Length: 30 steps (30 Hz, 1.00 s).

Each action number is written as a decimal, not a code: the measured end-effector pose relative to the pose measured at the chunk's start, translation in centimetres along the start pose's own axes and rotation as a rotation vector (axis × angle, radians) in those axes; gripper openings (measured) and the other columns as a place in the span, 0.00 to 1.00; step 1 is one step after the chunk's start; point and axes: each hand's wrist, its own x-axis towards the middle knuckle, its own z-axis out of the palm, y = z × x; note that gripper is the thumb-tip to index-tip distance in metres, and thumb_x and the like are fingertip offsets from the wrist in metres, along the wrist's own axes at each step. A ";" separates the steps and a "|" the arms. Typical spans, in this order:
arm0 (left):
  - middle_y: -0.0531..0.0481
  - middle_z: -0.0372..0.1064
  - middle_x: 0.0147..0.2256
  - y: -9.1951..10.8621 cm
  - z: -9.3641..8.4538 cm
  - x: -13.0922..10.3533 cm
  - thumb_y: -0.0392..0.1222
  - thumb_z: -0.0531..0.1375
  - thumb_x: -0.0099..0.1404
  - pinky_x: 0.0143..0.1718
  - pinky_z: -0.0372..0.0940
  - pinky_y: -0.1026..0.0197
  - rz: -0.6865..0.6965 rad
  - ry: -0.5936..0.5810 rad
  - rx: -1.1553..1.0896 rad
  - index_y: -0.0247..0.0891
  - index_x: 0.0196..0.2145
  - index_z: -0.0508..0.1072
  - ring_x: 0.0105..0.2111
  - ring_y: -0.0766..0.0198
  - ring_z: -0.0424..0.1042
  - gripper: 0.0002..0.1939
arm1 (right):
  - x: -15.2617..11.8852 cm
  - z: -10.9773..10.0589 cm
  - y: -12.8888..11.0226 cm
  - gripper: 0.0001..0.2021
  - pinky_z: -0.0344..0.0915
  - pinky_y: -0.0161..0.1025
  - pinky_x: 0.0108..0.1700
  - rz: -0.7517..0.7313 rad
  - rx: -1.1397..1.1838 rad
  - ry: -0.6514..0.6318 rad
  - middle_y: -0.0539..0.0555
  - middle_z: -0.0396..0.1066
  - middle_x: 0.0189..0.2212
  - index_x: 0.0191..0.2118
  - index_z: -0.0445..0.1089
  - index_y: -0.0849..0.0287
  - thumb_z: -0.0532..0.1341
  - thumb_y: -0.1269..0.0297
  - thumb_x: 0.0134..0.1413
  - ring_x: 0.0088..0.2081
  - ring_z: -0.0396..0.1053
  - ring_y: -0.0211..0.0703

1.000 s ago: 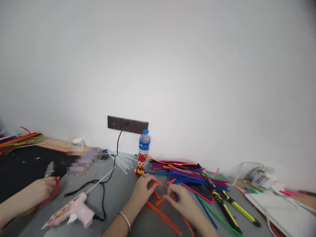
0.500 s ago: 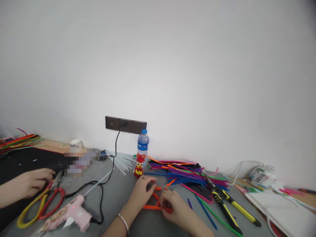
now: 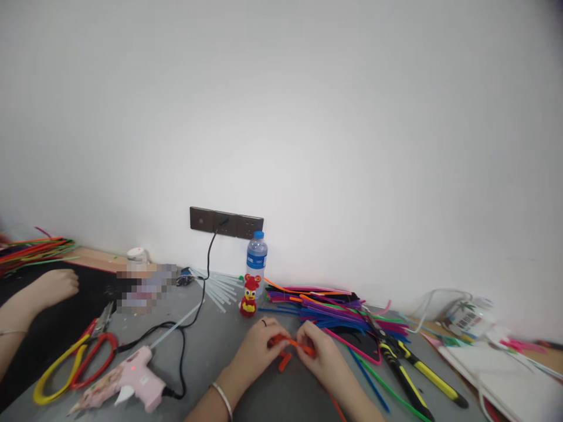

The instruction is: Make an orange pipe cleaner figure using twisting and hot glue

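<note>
"Behind the bottle (image 3: 256,258), what's biggest?"

"Pale wall (image 3: 281,117). Under the bottle spreads a grey table (image 3: 272,404)."

"To its right?"

"A heap of coloured pipe cleaners (image 3: 329,308), then yellow-and-black pliers (image 3: 398,372)."

"And left?"

"A pink glue gun (image 3: 141,381) and the red-and-yellow scissors (image 3: 91,334). Farther left of the bottle, another person's hand (image 3: 57,287) is loosely curled; I can't tell if it holds anything."

"The nearer hands?"

"Both sit in front of the bottle, nearly closed. The left hand (image 3: 264,346) pinches an orange pipe cleaner (image 3: 291,341) between thumb and fingers; the right hand (image 3: 319,349) has it pinched too, just beside."

"Smaller still?"

"A red-and-yellow figure (image 3: 249,297), upright right before the bottle. Smallest, a short orange piece (image 3: 285,361) by the left fingertips; whether it's attached, I can't tell."
</note>
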 end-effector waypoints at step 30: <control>0.50 0.72 0.33 -0.1 0.3 -0.2 0.48 0.62 0.61 0.36 0.61 0.61 -0.055 0.122 -0.294 0.39 0.53 0.68 0.34 0.59 0.69 0.23 | -0.3 -0.5 -1.1 0.32 0.45 0.33 0.19 0.216 0.432 -0.179 0.44 0.52 0.09 0.18 0.68 0.60 0.51 0.35 0.54 0.13 0.48 0.34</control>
